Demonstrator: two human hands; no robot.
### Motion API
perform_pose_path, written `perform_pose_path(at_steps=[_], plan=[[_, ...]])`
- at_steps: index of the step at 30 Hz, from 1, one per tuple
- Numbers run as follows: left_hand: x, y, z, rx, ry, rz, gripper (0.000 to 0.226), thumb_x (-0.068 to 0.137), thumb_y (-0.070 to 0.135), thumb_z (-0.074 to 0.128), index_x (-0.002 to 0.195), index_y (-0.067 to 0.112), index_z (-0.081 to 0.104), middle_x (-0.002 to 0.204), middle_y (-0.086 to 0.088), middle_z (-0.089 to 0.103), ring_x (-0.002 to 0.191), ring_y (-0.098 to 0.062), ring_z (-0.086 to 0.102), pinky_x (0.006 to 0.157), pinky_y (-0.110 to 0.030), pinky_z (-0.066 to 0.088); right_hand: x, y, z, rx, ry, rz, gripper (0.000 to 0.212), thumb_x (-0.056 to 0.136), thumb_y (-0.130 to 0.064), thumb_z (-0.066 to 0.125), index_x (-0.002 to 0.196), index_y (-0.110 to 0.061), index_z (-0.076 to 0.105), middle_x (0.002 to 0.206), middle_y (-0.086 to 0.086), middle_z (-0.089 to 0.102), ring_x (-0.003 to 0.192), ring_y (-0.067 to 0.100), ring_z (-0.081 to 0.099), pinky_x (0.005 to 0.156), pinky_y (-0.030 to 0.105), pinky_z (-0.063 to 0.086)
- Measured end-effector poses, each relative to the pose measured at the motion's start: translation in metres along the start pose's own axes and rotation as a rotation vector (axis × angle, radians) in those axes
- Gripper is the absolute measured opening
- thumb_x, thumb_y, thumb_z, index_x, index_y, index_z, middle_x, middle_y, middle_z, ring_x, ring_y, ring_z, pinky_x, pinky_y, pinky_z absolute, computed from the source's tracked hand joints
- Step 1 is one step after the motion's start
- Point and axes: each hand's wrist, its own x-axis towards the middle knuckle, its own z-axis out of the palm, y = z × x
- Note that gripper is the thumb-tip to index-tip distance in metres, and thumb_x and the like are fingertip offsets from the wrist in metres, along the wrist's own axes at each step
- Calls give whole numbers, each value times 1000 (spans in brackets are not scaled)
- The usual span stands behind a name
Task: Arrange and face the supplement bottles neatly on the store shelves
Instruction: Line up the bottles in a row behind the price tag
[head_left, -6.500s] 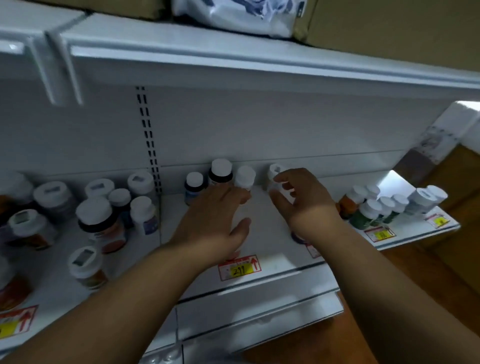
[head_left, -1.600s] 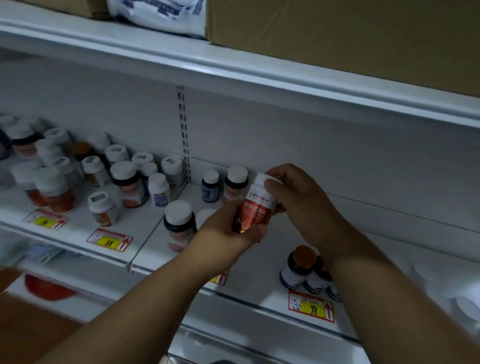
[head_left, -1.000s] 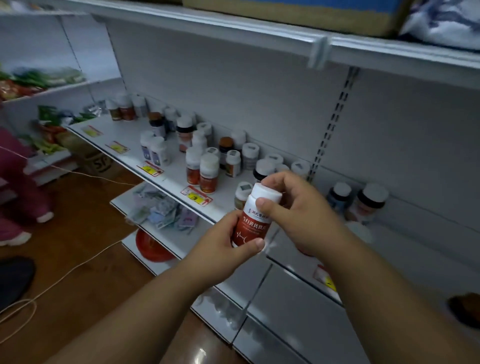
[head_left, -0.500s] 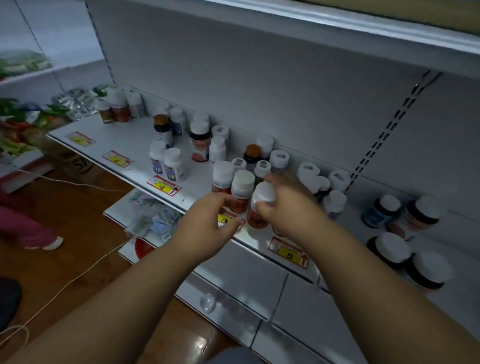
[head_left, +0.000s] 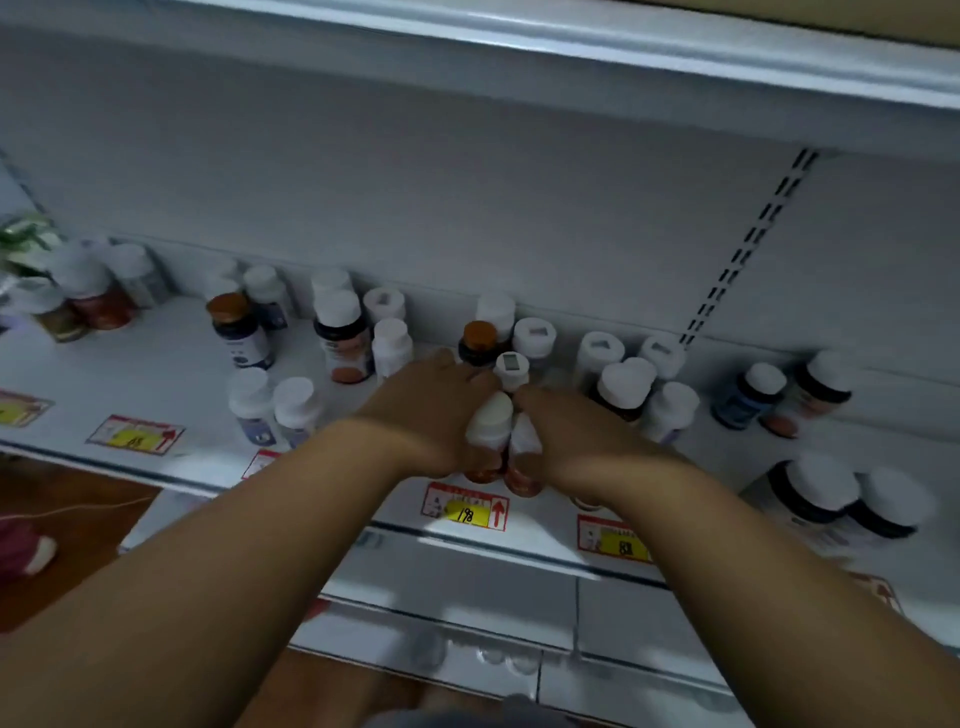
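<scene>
Head view: yellow price tag (head_left: 466, 507) reads 198, below red-labelled bottles (head_left: 491, 431).

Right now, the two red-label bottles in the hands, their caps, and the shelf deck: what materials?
Red-label bottles: probably plastic, glossy label wrap; blur leaves it open. The left hand and right hand each grip one.
White caps: matte moulded plastic by the look, opaque and smooth.
Shelf deck: likely painted sheet metal, pale satin finish with a thin folded front edge.

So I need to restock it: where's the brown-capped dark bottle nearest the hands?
The brown-capped dark bottle stands mid-shelf near the back wall, just behind the left hand.
</scene>
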Motion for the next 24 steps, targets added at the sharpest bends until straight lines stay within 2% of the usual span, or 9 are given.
perform_pose_path(at_steps=[4,8,16,19,22,24], plan=[[-1,-9,9,36,37,123,60,79,64,50,121,22,46,105,-1,58,96,-23,50,84,-39,40,4,-4,6,8,23,64,41,75,-22,69,112,-23,51,107,0,57,91,18,57,78,38,50],[-2,-17,8,5,36,187,52,81,61,50,115,22,47,102,-2,57,92,-24,49,80,-38,38,5,-9,9,28,20,106,41,71,-22,72,106,-22,52,102,-2,55,87,17,55,78,39,50],[-2,-19,7,-25,59,204,54,79,62,53,114,21,48,107,-1,57,95,-22,48,81,-35,36,0,-19,7,30,25,135,58,71,-27,74,122,-26,46,113,0,51,99,19,53,84,38,47],[-6,-18,7,-16,71,204,68,76,69,47,126,23,47,117,1,52,103,-21,43,88,-34,34,-5,-22,4,26,65,131,67,67,-31,76,125,-30,44,116,-1,49,102,19,51,86,38,46],[-10,-15,3,-55,147,180,82,74,76,45,137,24,41,127,3,47,116,-20,38,96,-34,33,-18,-21,-10,68,142,134,76,75,-30,71,141,-31,34,134,-1,43,119,15,43,94,27,38],[-7,-7,-3,-69,184,187,80,76,77,44,135,23,43,127,3,46,121,-20,37,97,-35,35,-31,-19,-21,68,252,118,66,82,-26,65,141,-29,37,134,0,44,117,11,42,88,19,34]])
